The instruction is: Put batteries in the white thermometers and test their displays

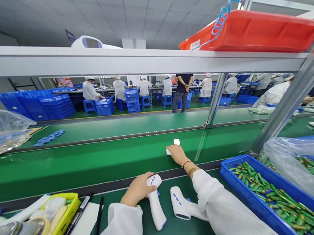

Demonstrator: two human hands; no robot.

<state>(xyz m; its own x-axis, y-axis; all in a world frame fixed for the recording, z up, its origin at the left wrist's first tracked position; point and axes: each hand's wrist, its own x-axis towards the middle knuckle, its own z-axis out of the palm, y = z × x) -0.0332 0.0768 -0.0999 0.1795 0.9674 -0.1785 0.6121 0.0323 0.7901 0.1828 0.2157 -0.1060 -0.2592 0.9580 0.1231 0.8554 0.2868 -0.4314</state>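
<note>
My left hand (138, 189) is closed around the head of a white infrared thermometer (156, 208) with blue buttons, its handle pointing toward me over the green bench. Reaching farther out, my right hand (178, 154) grips a white device (176, 142) on the green conveyor belt; it looks like another thermometer, mostly hidden by the fingers. Between my two arms a second white thermometer (179, 203) lies on the bench, its handle partly behind my right sleeve.
At right, a blue bin (226, 169) holds many green batteries, with a plastic bag (288, 153) behind. A yellow tray (71, 213) of parts stands front left. An orange tray (266, 35) rests on the overhead shelf. Co-workers sit beyond the metal frame.
</note>
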